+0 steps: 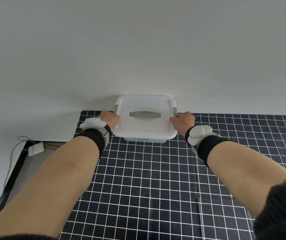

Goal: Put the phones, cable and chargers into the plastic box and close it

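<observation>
You are at the closing step. The box [145,135] sits at the far edge of the worktop [156,179], up against the wall, with its lid [144,126] already lying flat on top. No phones, cable or chargers lie loose on the checked cloth, so they are most likely inside, though the clear wall below the lid shows too little to confirm it.

Your left hand [110,119] grips the left end of the lid, fingers curled over the grey clip [115,109] there. Your right hand [183,119] grips the right end the same way, at the other clip [174,110]. Both hands are clenched on the box.

Whether the clips are snapped home cannot be told from here. Next, press each clip in and down until it seats, evenly on both sides, keeping the box from sliding into the wall. Then let go.
</observation>
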